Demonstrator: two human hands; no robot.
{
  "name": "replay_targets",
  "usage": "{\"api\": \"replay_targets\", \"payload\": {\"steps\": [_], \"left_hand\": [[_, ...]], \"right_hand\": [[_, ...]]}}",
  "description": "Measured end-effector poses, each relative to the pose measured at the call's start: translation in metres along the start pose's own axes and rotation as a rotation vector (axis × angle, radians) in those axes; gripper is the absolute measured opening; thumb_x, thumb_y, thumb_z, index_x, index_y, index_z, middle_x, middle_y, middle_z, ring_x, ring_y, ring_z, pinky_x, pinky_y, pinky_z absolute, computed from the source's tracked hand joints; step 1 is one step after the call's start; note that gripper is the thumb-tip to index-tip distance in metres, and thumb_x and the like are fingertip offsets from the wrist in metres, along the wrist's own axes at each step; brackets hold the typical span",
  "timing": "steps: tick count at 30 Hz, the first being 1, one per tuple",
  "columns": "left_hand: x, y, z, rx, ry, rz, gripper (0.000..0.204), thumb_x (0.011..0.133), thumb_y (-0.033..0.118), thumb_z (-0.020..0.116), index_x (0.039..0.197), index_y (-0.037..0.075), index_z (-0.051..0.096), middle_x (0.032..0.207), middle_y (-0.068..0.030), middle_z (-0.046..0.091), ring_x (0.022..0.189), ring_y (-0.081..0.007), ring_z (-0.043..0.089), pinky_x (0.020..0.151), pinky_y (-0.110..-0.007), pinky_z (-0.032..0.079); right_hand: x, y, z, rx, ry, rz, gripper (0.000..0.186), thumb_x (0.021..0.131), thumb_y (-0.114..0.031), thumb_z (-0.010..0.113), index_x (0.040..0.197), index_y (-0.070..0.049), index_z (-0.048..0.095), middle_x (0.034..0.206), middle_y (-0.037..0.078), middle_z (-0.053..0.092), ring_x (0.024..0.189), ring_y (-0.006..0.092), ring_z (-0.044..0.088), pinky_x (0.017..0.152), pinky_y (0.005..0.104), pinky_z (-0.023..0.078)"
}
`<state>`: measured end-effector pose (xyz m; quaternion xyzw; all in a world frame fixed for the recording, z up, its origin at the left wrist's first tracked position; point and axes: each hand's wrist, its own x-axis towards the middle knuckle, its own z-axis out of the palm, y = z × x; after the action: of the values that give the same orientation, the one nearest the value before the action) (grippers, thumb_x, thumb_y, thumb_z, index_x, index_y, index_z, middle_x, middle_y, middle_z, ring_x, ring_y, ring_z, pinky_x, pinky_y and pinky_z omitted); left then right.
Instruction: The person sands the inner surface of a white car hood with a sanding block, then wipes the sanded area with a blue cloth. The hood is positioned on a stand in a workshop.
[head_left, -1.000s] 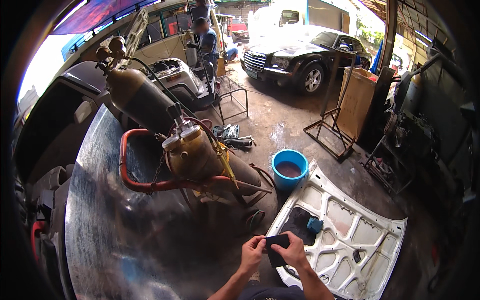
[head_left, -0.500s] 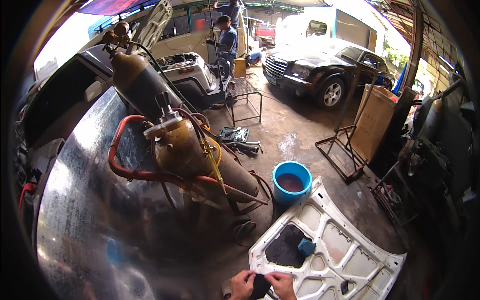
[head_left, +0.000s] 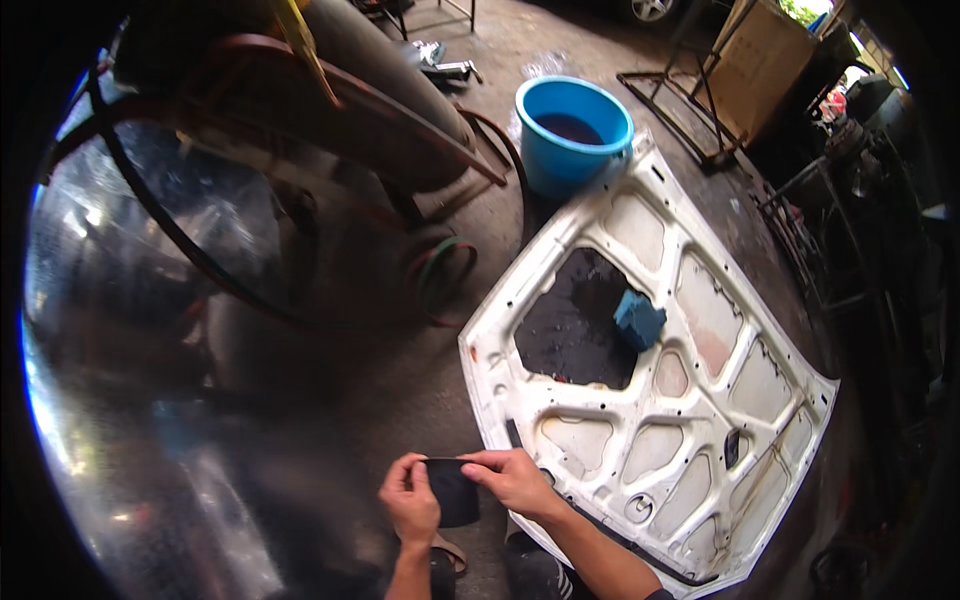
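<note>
A: Hands, what do we count?
B: Two, both ours, at lower centre of the frame: one left hand, one right hand.

A: State of the fingers?
B: Grasping, on both. We pinch one thin black sheet by its upper edge, the left at the upper left corner, the right at the upper right. The sheet hangs between them, its lower part free.

A: Nearest large item?
B: One white car hood, ribbed face up, filling the lower right. Our right forearm passes over its lower edge.

A: Anything on the hood?
B: One blue block, at right of centre, lying partly over one dark, wet-looking patch.

A: Vessels?
B: One blue bucket, upper centre, just beside the hood's upper corner, with dark liquid inside.

A: Upper left?
B: One gas cylinder, slanting; below it, one loop of red and green hose.

A: Far left?
B: One shiny metal sheet, bent by the lens.

A: Upper right?
B: One cardboard box, and one rusty metal stand beside it.
</note>
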<state>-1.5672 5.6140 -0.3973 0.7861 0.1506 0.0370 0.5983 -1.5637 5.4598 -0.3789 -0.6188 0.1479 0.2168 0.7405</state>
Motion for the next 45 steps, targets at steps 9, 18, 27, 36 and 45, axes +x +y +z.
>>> {"api": "replay_targets", "payload": {"steps": [9, 18, 27, 36, 45], "left_hand": [[0.058, -0.122, 0.058, -0.155, 0.07, 0.141, 0.012, 0.09, 0.004, 0.054, 0.094, -0.004, 0.063, 0.085, -0.0029, 0.063, 0.078, -0.0088, 0.056, 0.072, -0.024, 0.046], [0.119, -0.116, 0.069, -0.528, -0.459, 0.091, 0.018, 0.081, 0.0, 0.068, 0.099, -0.004, 0.066, 0.088, -0.0074, 0.068, 0.079, -0.0117, 0.063, 0.074, -0.024, 0.052], [0.126, -0.034, 0.075, -0.673, -0.531, 0.253, 0.018, 0.082, 0.002, 0.067, 0.099, -0.003, 0.067, 0.088, -0.0089, 0.069, 0.073, -0.0133, 0.065, 0.066, -0.025, 0.053], [0.125, -0.047, 0.072, -0.707, -0.57, 0.19, 0.019, 0.079, 0.001, 0.07, 0.097, -0.005, 0.066, 0.088, -0.0119, 0.069, 0.076, -0.0151, 0.067, 0.069, -0.026, 0.055], [0.123, -0.028, 0.05, -0.768, -0.606, 0.29, 0.022, 0.077, -0.001, 0.072, 0.099, -0.005, 0.067, 0.089, -0.0121, 0.069, 0.077, -0.0147, 0.066, 0.072, -0.026, 0.054]], "right_hand": [[0.102, 0.096, -0.01, -0.386, 0.353, -0.45, 0.014, 0.083, -0.011, 0.066, 0.091, 0.0, 0.07, 0.065, 0.005, 0.066, 0.057, 0.0044, 0.053, 0.051, 0.0224, 0.042], [0.149, 0.078, -0.046, -0.419, 0.439, -0.977, 0.013, 0.083, -0.008, 0.065, 0.092, 0.002, 0.069, 0.064, 0.01, 0.065, 0.057, 0.0066, 0.057, 0.051, 0.0231, 0.044], [0.099, 0.016, -0.079, -0.346, -0.005, -0.561, 0.018, 0.088, -0.016, 0.065, 0.087, 0.002, 0.068, 0.069, -0.002, 0.06, 0.064, 0.0045, 0.051, 0.06, 0.0217, 0.044], [0.094, 0.016, -0.067, -0.338, 0.121, -0.469, 0.02, 0.087, -0.019, 0.067, 0.094, 0.0, 0.068, 0.077, -0.001, 0.064, 0.066, 0.0054, 0.055, 0.062, 0.0223, 0.046], [0.077, -0.011, -0.039, -0.32, 0.098, -0.642, 0.018, 0.084, -0.01, 0.069, 0.096, 0.004, 0.068, 0.084, 0.004, 0.068, 0.073, 0.0063, 0.058, 0.068, 0.0215, 0.047]]}}
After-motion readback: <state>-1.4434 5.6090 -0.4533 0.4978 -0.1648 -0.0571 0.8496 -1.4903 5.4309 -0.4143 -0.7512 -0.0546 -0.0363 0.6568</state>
